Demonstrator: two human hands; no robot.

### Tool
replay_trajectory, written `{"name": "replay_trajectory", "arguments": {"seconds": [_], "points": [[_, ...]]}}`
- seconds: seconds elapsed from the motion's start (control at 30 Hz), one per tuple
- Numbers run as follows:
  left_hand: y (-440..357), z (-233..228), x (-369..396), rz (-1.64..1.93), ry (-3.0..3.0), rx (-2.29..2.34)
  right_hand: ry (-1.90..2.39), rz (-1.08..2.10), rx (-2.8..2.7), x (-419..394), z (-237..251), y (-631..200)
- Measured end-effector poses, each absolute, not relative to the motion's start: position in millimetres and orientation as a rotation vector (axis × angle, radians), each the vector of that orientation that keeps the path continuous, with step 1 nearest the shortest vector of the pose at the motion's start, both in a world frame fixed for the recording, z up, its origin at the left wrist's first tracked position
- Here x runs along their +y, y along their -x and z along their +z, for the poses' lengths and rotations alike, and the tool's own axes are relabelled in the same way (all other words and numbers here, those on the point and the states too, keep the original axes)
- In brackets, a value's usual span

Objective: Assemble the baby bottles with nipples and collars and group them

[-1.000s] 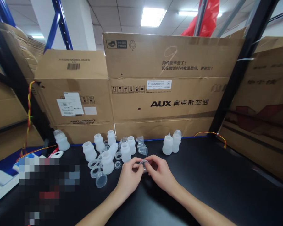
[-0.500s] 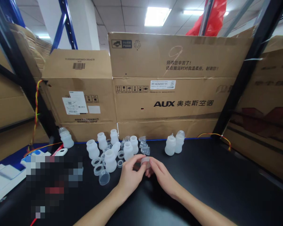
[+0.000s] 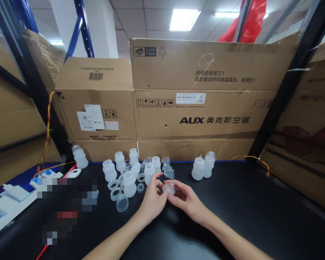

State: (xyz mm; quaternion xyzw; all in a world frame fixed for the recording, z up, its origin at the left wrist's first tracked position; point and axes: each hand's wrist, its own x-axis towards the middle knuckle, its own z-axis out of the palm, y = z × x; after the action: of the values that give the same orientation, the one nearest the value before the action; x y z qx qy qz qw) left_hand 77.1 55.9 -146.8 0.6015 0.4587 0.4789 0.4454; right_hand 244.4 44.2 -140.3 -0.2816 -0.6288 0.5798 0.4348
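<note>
Head view, the only one. Left hand (image 3: pixel 151 200) and right hand (image 3: pixel 185 200) meet just above the table (image 3: pixel 246 202), both pinching one small clear plastic cap (image 3: pixel 169 188) between fingertips. Left thumb and fingers close on its left side, right fingers grip it from below and right. The cap is off the surface, tilted, just in front of the bottle cluster.

Risks, as judgement: the cap is small, slick-looking and held by fingertips only, so a slip could drop it on the dark table, where it may roll in among the loose rings (image 3: pixel 114 185) and the domed cap (image 3: pixel 121 203) lying nearby. The white bottles (image 3: pixel 129 184) stand close behind the left hand; a sideways sweep of the wrist could knock one over and topple its neighbours. Too hard a squeeze might deform the thin part.

Surface: black table, matte, blue edge at the back. Bottles, clear rings and nipple-like pieces grouped left of centre; two more bottles (image 3: pixel 203 167) stand together to the right, well apart from the hands; one bottle (image 3: pixel 80 157) sits alone far left. A pixelated patch covers part of the left side.

Room: stacked cardboard boxes (image 3: pixel 200 97) form the backdrop, black and blue shelving uprights, a twisted red-yellow wire (image 3: pixel 47 122) on the left, a ceiling light panel (image 3: pixel 184 19), and red plastic sheeting (image 3: pixel 242 25) top right.
</note>
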Motion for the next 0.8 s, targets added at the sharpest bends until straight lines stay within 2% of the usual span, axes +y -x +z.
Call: {"name": "replay_trajectory", "arguments": {"seconds": [0.1,0.3,0.43,0.57,0.7,0.8], "points": [[-77,-149,55,1.023,-1.393,1.062,0.652,1.447,-1.69,43,-137,-249],[-80,-146,54,0.94,-1.338,0.976,0.528,1.498,-1.69,40,-133,-253],[-79,-142,55,1.187,-1.446,0.968,0.589,1.509,-1.507,44,-136,-251],[-66,-139,61,1.435,-1.777,1.189,0.729,1.335,-1.335,55,-138,-257],[-51,-136,74,1.503,-1.788,1.571,0.805,1.238,-1.289,60,-137,-263],[-47,-139,83,1.52,-1.686,1.658,0.806,1.229,-1.299,59,-136,-261]]}}
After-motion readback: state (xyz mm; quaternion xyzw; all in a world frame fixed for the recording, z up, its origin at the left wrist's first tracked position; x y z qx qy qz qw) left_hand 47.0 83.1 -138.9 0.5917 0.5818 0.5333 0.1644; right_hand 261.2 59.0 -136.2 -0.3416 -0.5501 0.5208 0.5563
